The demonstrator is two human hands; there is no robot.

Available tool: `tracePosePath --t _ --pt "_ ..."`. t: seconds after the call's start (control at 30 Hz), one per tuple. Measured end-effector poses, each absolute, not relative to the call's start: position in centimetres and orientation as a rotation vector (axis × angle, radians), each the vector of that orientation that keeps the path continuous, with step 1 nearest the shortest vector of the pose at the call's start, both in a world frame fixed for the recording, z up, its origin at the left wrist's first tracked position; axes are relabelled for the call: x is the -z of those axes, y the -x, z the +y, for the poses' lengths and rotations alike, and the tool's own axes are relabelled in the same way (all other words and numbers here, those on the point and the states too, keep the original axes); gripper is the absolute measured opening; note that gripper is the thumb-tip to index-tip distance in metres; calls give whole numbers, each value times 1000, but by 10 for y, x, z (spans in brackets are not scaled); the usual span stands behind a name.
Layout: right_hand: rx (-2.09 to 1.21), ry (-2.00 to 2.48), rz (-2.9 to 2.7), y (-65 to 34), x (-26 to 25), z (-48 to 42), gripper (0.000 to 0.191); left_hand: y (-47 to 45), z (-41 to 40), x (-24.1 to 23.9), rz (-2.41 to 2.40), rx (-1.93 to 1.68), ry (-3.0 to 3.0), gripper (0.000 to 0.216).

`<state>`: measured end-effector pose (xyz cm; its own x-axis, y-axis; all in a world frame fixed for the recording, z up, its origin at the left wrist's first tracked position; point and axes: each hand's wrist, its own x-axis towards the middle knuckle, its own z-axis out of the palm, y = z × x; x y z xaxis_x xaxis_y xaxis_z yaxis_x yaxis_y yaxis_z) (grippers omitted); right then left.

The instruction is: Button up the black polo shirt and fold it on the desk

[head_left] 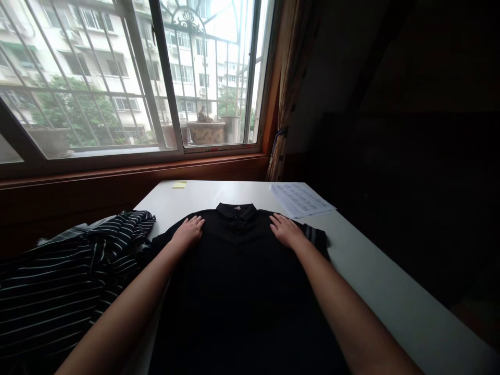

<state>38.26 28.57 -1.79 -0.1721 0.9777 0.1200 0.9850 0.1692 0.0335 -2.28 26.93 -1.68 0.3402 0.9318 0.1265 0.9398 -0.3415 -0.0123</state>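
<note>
Head view: soft, matte black polo shirt (238,281) lies flat under both palms; left hand (189,232) and right hand (286,230) rest with fingers spread, gripping nothing, collar between them.

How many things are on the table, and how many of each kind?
Black polo shirt, under the left hand and right hand: 1
Striped garments in a heap: cannot tell how many, counted as 1
Printed paper sheets, stacked: cannot tell how many, counted as 1
Yellow sticky note: 1
Total: 4 on the white table
</note>
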Motion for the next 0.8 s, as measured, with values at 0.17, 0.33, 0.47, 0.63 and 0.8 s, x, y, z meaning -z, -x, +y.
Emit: tracePosePath --t 0.17,0.33,0.47,0.63,0.8 --pt "218 1995 -2331 -378 17 261 54 16 199 11 -1673 150 2549 52" --pt "310 1922 -2350 -379 13 215 52 16 123 6 -1538 226 2667 52" --pt "337 1893 -2343 -392 15 162 52 26 75 9 -1514 294 2733 53" --pt "296 1863 -2269 -422 22 100 50 36 32 9 -1492 426 2740 51" --pt "265 1824 -2249 -445 30 64 50 36 9 4 -1430 473 2764 48"
